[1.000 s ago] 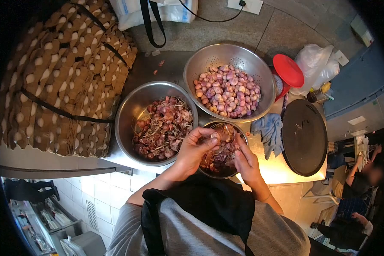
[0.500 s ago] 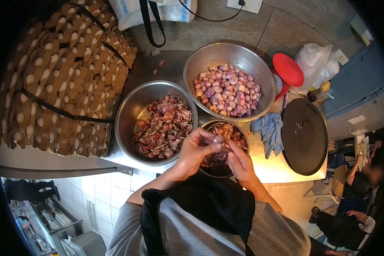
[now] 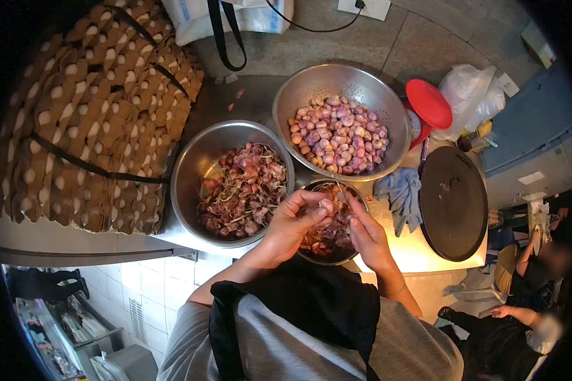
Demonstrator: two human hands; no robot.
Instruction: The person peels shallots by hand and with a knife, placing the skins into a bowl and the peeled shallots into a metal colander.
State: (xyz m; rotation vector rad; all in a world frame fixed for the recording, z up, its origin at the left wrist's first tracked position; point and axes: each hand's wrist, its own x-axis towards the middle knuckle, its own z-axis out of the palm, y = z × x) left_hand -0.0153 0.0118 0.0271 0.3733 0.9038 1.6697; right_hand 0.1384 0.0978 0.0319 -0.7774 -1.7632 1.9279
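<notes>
Over a smaller bowl (image 3: 327, 259) of reddish peels, my left hand (image 3: 293, 222) pinches a shallot (image 3: 326, 205). My right hand (image 3: 370, 238) is closed on a small knife (image 3: 342, 192), whose thin blade points up and away beside the shallot; its handle is hidden in my fingers. To the left, a steel bowl (image 3: 183, 184) holds unpeeled shallots with dry skins and stringy roots (image 3: 245, 190). Behind my hands stands a large steel colander (image 3: 292, 95) with many peeled, pinkish-purple shallots (image 3: 340, 133).
Stacked egg trays (image 3: 95, 120) tied with black straps fill the left side. On the right are a blue cloth (image 3: 400, 197), a round black tray (image 3: 454, 203), a red scale (image 3: 429, 105) and plastic bags (image 3: 467, 95). People (image 3: 502, 340) sit at the lower right.
My right hand has drawn slightly right and away from the shallot, and the knife blade now shows. The left hand stays nearly in place. A seated person at lower right has shifted.
</notes>
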